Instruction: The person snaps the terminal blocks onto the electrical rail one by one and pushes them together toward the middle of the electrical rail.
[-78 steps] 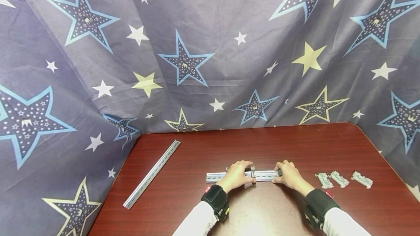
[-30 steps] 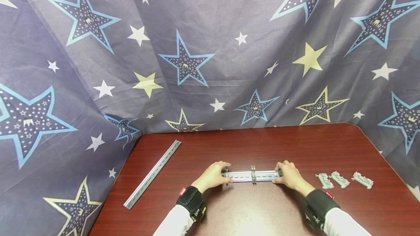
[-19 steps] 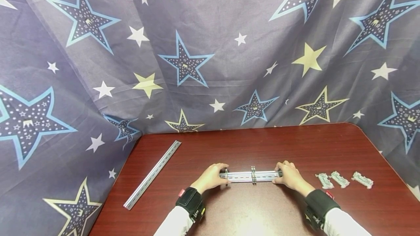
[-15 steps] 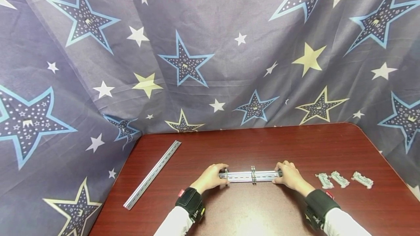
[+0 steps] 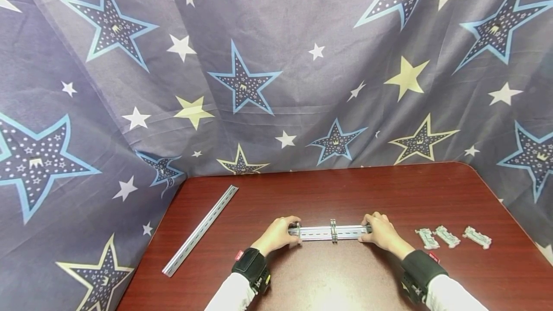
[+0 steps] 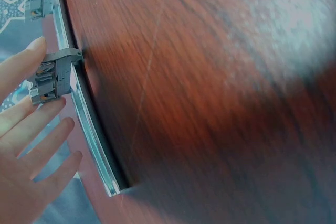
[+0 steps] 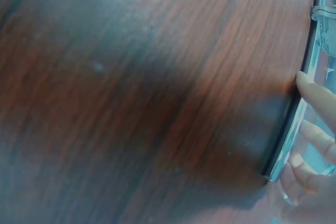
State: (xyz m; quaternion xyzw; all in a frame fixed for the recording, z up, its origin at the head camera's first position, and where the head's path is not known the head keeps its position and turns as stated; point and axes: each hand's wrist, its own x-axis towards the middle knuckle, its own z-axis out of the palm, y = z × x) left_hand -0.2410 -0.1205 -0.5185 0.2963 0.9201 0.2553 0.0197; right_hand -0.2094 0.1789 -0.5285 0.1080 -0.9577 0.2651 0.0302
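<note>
A slotted metal DIN rail point(image 5: 317, 233) lies across the middle of the table in the head view. My left hand point(image 5: 275, 235) is at its left part, thumb and fingers pinching a grey terminal block point(image 6: 50, 80) seated on the rail. In the left wrist view, the rail's end reaches past that hand. My right hand point(image 5: 381, 233) grips the rail near its right end, which the fingers partly hide. Between the hands, a pair of terminal blocks point(image 5: 333, 230) stands upright on the rail, side by side.
A second DIN rail point(image 5: 200, 230) lies slanted at the table's left. Three loose terminal blocks, such as the outermost block point(image 5: 477, 237), lie flat to the right of my right hand. A star-patterned cloth point(image 5: 259, 138) hangs behind the red-brown table point(image 5: 345, 186).
My left hand has moved left along the rail, from the middle pair of terminal blocks to the left block, then slightly further left. My right hand has stayed at the rail's right end.
</note>
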